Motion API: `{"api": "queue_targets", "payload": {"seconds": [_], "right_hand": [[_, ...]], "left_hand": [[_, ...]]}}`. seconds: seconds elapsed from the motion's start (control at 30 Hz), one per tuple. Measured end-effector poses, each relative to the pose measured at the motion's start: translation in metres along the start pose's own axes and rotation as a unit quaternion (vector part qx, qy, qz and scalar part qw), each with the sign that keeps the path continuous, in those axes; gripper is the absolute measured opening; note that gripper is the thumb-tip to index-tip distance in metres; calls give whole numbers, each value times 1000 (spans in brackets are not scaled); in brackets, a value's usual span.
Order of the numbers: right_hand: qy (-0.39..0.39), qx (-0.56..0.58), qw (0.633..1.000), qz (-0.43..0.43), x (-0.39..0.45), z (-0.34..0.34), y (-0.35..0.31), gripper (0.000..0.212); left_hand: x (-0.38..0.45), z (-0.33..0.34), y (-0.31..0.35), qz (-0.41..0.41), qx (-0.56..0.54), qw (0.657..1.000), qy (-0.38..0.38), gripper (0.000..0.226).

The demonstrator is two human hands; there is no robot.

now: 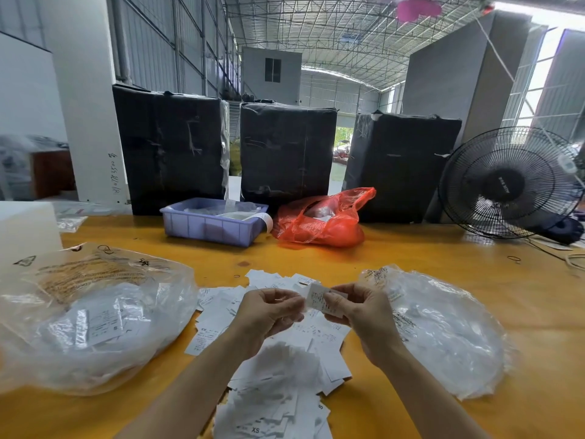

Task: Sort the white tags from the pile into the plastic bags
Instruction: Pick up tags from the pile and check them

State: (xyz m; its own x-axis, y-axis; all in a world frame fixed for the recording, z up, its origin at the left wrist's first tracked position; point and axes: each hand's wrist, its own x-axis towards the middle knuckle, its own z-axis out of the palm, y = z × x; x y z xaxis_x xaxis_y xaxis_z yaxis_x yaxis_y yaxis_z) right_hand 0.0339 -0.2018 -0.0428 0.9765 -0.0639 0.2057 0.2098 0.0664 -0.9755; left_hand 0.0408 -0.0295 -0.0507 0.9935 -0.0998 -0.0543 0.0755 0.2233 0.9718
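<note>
- Right hand is up over the pile, thumb and fingers pinching one white tag that has small print on it.
- Left hand is just beside it, fingers curled in toward the tag's left edge. Looks like it's touching the edge, but I honestly can't tell if it's got a grip on anything.
- The pile of white tags is spread on the yellow table right under both hands and runs down to the bottom edge. Some show "XS" or "S".
- Left bag is clear plastic, crumpled, with tags already inside, sitting just left of the pile.
- Right bag is also clear, lying flatter just right of the pile, touching its edge.
- Further back: a purple bin with stuff in it, and a red bag next to it.
- Behind those, three black-wrapped boxes stand in a row.
- A black fan sits at the far right of the table.
</note>
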Motion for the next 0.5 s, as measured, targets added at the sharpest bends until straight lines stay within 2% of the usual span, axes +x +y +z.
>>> {"api": "queue_targets", "payload": {"seconds": [0.13,0.3,0.5], "right_hand": [[0,-11,1000,-10,0,-1,0,7],[-24,-89,995,-33,-2,0,-1,11],[-95,-126,988,10,-2,-2,-4,6]], "left_hand": [[-1,2,1,4,25,1000,-12,30],[0,2,2,29,5,999,13,28],[3,1,-1,48,36,997,46,21]]}}
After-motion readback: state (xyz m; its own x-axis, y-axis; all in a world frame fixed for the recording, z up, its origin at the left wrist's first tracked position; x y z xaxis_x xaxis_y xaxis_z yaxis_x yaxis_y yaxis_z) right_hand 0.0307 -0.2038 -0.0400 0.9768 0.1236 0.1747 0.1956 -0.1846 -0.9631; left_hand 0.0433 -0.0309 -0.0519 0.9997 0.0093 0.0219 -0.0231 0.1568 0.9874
